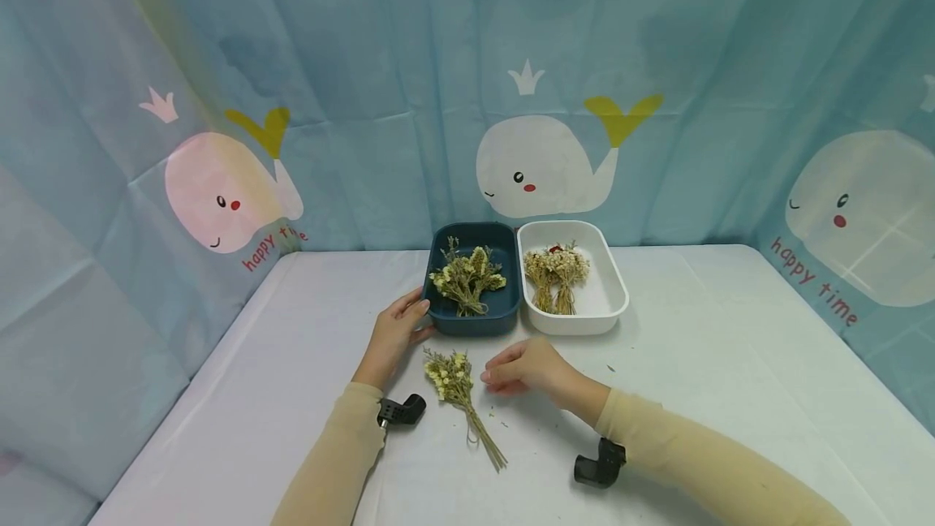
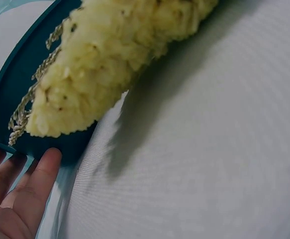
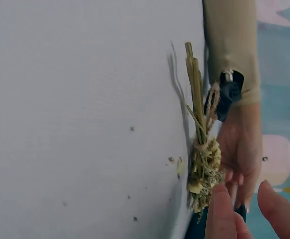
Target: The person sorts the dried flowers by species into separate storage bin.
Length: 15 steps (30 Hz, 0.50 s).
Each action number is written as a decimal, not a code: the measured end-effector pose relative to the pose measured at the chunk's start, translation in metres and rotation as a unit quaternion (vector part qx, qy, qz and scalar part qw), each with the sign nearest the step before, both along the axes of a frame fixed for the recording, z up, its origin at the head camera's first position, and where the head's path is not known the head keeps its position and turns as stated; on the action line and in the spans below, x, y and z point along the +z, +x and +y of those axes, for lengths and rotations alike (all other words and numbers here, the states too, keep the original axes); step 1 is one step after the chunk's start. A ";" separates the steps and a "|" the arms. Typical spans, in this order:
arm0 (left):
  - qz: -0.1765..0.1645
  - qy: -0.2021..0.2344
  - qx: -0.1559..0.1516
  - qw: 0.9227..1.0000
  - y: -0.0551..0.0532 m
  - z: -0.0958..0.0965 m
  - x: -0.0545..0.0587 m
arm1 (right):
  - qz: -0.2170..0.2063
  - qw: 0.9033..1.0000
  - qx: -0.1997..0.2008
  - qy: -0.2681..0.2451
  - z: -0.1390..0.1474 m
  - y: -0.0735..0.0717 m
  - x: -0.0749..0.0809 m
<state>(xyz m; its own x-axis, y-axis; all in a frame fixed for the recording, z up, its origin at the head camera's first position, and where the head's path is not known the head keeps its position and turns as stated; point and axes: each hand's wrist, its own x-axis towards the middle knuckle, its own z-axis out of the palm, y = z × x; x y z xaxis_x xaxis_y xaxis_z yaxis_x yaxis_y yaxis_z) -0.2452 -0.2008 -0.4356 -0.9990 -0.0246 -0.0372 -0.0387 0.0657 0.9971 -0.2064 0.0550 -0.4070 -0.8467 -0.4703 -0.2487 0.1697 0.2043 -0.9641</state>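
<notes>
At the left wall of a dark blue tray, my left hand touches the side with its fingers stretched out; in the left wrist view its fingers reach the tray's edge. My right hand hovers over the table with fingers loosely bent, holding nothing. Between the hands lies a tied bunch of pale yellow dried flowers, flower heads toward the tray and stems pointing toward me. Its twine tie shows in the right wrist view. More dried yellow flowers lie inside the blue tray.
Beside the blue tray stands a white tray holding cream dried flower bunches with a bit of red. Small crumbs are scattered on the white table. A blue whale-print curtain hangs behind the table.
</notes>
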 end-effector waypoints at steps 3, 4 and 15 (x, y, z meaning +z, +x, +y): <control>0.000 0.001 0.000 1.000 0.000 0.000 0.000 | -0.002 1.000 0.006 0.012 -0.002 0.003 -0.001; 0.001 0.001 -0.001 1.000 0.000 0.000 -0.001 | -0.004 1.000 0.007 0.016 -0.002 0.005 -0.002; 0.002 0.001 -0.001 1.000 -0.001 -0.001 -0.001 | -0.014 0.998 0.032 0.053 -0.012 0.011 -0.010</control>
<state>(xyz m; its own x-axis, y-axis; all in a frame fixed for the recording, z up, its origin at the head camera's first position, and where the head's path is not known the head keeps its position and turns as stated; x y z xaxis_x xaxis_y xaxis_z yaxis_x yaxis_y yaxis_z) -0.2463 -0.2018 -0.4368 -0.9992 -0.0234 -0.0333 -0.0347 0.0633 0.9974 -0.1956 0.0428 -0.4167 -0.8078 -0.4930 -0.3231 0.1796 0.3162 -0.9315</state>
